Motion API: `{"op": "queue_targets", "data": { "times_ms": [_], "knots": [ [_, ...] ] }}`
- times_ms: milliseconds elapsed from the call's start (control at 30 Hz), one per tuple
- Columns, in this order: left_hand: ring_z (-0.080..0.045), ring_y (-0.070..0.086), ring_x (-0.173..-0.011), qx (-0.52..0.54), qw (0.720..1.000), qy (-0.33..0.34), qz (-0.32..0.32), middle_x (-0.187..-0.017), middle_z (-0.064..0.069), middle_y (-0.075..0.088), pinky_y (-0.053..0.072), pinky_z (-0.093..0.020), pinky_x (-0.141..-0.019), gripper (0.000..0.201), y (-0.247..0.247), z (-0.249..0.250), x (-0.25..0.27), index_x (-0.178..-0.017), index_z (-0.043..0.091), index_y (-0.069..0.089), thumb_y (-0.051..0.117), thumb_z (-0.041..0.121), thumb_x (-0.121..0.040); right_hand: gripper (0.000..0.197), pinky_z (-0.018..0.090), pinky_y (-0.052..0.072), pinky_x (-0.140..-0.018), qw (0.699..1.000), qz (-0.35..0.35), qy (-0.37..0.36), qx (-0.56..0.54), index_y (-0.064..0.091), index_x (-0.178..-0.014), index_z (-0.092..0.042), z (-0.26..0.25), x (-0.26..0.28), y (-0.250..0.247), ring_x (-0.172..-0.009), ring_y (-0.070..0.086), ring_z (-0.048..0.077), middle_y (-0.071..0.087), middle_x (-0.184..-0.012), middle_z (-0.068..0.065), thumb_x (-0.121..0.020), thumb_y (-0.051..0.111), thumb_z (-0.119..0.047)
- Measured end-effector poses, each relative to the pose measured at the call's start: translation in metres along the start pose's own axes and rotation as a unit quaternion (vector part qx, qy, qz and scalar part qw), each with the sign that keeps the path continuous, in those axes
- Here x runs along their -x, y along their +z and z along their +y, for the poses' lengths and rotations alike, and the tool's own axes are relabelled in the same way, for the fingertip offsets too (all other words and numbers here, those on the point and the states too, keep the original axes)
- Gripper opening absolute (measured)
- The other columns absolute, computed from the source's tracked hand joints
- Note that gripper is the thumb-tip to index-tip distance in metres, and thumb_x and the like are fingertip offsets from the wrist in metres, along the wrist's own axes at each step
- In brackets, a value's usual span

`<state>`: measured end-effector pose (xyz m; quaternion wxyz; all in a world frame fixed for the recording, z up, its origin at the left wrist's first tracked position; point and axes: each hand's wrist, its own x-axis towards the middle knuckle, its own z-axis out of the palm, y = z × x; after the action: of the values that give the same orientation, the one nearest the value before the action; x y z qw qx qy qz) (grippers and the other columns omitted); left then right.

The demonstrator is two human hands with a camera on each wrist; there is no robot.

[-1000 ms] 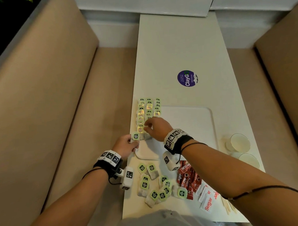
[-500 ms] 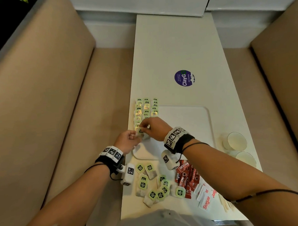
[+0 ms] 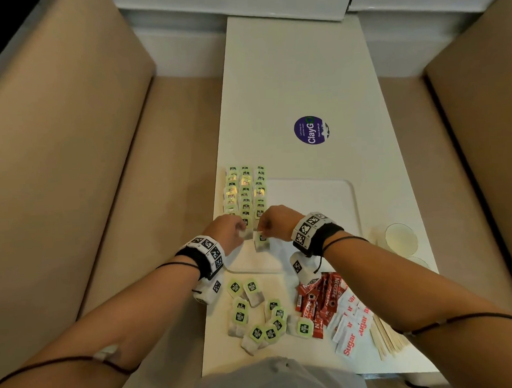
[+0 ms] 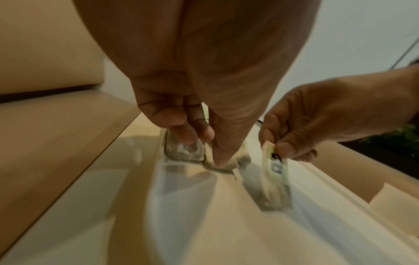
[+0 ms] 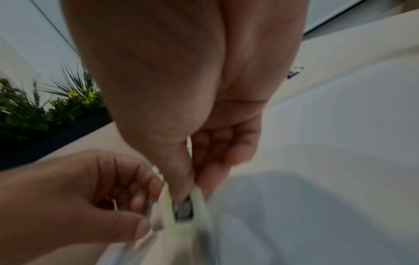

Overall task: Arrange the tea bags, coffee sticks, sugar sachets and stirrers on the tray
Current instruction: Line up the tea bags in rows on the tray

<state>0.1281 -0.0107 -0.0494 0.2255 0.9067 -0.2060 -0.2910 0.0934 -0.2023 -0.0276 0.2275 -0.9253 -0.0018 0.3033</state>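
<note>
White table (image 3: 302,74) runs away from the person between two tan benches; white tray (image 3: 314,203) sits on its near half, long side across the table; three columns of green-tagged tea bags (image 3: 245,191) already laid down the tray's left edge, columns running away from the person, near ends stopping right at the hands; rest of the tray is bare. Loose stock is all nearer the body than the tray: tea bag pile (image 3: 260,314) near-left, red coffee sticks (image 3: 318,302) centre, sugar sachets (image 3: 351,327) and wooden stirrers (image 3: 387,334) to the right; two paper cups (image 3: 401,238) off the tray's right side. Both hands meet at the near end of the columns, over the tray's near-left part; right hand (image 3: 276,222) has thumb and fingertips pinched on the green tag of one tea bag (image 3: 261,242), sachet hanging below, long axis roughly vertical, bottom at or just over the tray (left wrist view agrees); left hand (image 3: 228,234) curled, fingertips holding down another bag (image 4: 183,149) flat at the foot of the left columns. Judgement: open slot is the foot of the right-hand column, just beyond the dangling bag; right hand is the nearer one; the bag needs laying flat, tag end away, in line with the column.
</note>
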Motion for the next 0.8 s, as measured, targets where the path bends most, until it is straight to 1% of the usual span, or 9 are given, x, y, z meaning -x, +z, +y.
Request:
{"op": "queue_targets", "data": {
  "times_ms": [67, 133, 233, 333, 433, 533, 600, 700, 800],
  "knots": [
    [-0.017, 0.061, -0.081, -0.032, 0.999, 0.006, 0.006, -0.086, 0.006, 0.06, 0.053, -0.03, -0.079, 0.02, 0.001, 0.003, -0.002, -0.092, 0.026, 0.066, 0.068, 0.011, -0.08, 0.013, 0.027, 0.048, -0.076, 0.999, 0.045, 0.015, 0.005, 0.076, -0.102, -0.02, -0.001, -0.005, 0.005, -0.091, 0.067, 0.019, 0.071, -0.096, -0.002, -0.092, 0.068, -0.019],
    [-0.02, 0.062, -0.081, -0.052, 0.999, 0.01, 0.007, -0.086, 0.006, 0.059, 0.054, -0.032, -0.077, 0.021, 0.0, 0.005, -0.003, -0.087, 0.031, 0.061, 0.066, 0.012, -0.08, 0.018, 0.029, 0.052, -0.078, 0.996, 0.078, 0.031, 0.009, 0.076, -0.104, -0.022, -0.003, -0.008, 0.006, -0.093, 0.068, 0.022, 0.073, -0.102, -0.001, -0.093, 0.063, -0.016],
    [-0.022, 0.062, -0.081, -0.063, 0.998, 0.016, 0.004, -0.085, 0.005, 0.058, 0.053, -0.033, -0.076, 0.022, -0.001, 0.007, -0.005, -0.085, 0.032, 0.059, 0.064, 0.011, -0.081, 0.023, 0.031, 0.056, -0.077, 0.994, 0.095, 0.042, 0.018, 0.075, -0.102, -0.023, -0.006, -0.011, 0.006, -0.087, 0.068, 0.022, 0.074, -0.101, -0.002, -0.091, 0.06, -0.01],
    [-0.021, 0.061, -0.08, -0.062, 0.998, 0.014, 0.009, -0.085, 0.005, 0.057, 0.051, -0.03, -0.074, 0.022, -0.001, 0.007, -0.006, -0.083, 0.032, 0.058, 0.063, 0.011, -0.082, 0.023, 0.035, 0.059, -0.077, 0.994, 0.101, 0.046, 0.022, 0.075, -0.097, -0.022, -0.006, -0.013, 0.006, -0.084, 0.069, 0.022, 0.074, -0.097, -0.001, -0.089, 0.059, -0.008],
    [-0.019, 0.06, -0.078, -0.054, 0.999, 0.009, 0.005, -0.08, 0.009, 0.055, 0.05, -0.028, -0.073, 0.025, 0.001, 0.004, -0.006, -0.081, 0.032, 0.058, 0.066, 0.008, -0.08, 0.022, 0.035, 0.059, -0.075, 0.993, 0.105, 0.051, 0.026, 0.075, -0.096, -0.02, -0.005, -0.013, 0.006, -0.084, 0.068, 0.023, 0.073, -0.096, 0.0, -0.09, 0.057, -0.008],
    [-0.018, 0.059, -0.078, -0.042, 0.999, 0.011, 0.013, -0.079, 0.011, 0.053, 0.047, -0.027, -0.071, 0.021, 0.001, 0.0, -0.006, -0.085, 0.03, 0.063, 0.067, 0.01, -0.08, 0.018, 0.03, 0.052, -0.069, 0.991, 0.118, 0.061, 0.016, 0.074, -0.097, -0.019, -0.003, -0.013, 0.007, -0.083, 0.067, 0.023, 0.071, -0.095, 0.0, -0.092, 0.058, -0.011],
    [-0.016, 0.057, -0.077, -0.033, 0.999, 0.011, 0.024, -0.079, 0.011, 0.054, 0.044, -0.025, -0.07, 0.018, 0.001, -0.003, -0.005, -0.091, 0.025, 0.067, 0.07, 0.011, -0.08, 0.015, 0.029, 0.05, -0.069, 0.99, 0.124, 0.065, 0.006, 0.073, -0.099, -0.018, -0.001, -0.014, 0.009, -0.085, 0.066, 0.023, 0.071, -0.097, 0.001, -0.093, 0.059, -0.014],
    [-0.015, 0.056, -0.074, -0.008, 0.999, 0.002, 0.036, -0.076, 0.012, 0.053, 0.043, -0.025, -0.068, 0.014, -0.002, -0.009, -0.004, -0.093, 0.023, 0.067, 0.074, 0.017, -0.082, 0.014, 0.029, 0.049, -0.069, 0.99, 0.126, 0.066, 0.0, 0.072, -0.102, -0.019, 0.0, -0.015, 0.011, -0.084, 0.064, 0.022, 0.07, -0.101, 0.001, -0.092, 0.063, -0.014],
    [-0.012, 0.055, -0.071, 0.009, 0.999, -0.001, 0.034, -0.076, 0.011, 0.055, 0.042, -0.025, -0.066, 0.012, -0.007, -0.016, -0.001, -0.094, 0.022, 0.066, 0.074, 0.023, -0.085, 0.019, 0.032, 0.052, -0.072, 0.988, 0.137, 0.064, 0.011, 0.07, -0.11, -0.02, -0.001, -0.014, 0.012, -0.086, 0.065, 0.024, 0.062, -0.107, 0.002, -0.091, 0.068, -0.021]
  ]
}}
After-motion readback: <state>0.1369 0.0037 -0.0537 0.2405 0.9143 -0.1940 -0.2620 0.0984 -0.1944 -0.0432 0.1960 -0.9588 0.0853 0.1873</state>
